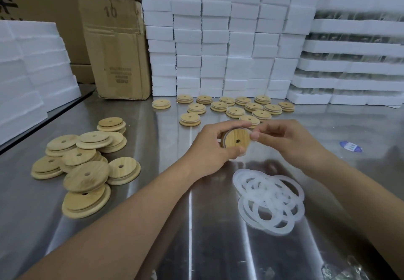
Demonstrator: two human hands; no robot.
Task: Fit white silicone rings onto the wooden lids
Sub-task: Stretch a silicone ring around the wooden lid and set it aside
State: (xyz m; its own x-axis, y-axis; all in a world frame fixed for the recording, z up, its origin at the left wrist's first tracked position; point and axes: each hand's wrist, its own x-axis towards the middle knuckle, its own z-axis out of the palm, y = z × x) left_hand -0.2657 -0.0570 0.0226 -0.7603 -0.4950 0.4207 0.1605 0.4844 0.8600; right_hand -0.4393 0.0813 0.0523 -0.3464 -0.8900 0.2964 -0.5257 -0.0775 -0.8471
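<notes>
- On the left, a heap of loose wooden lids (83, 166) lies on the steel worktop (26, 225).
- The left hand (209, 148) grips a single lid (237, 138) above mid-worktop, with its face towards the camera.
- The right hand (282, 140) pinches that lid's right rim.
- The white silicone rings (270, 201) lie piled just below the right hand.

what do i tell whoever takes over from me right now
Hands: the left hand grips one lid above the table. The right hand pinches that lid's rim, apparently working a ring on, though the ring itself is hard to make out.
Things: the loose rings lie in a heap under the right arm. The bare lids are piled at left.
Done: the back rows of lids, which look ringed.
Left: finish the held lid, then work through the left pile.
</notes>
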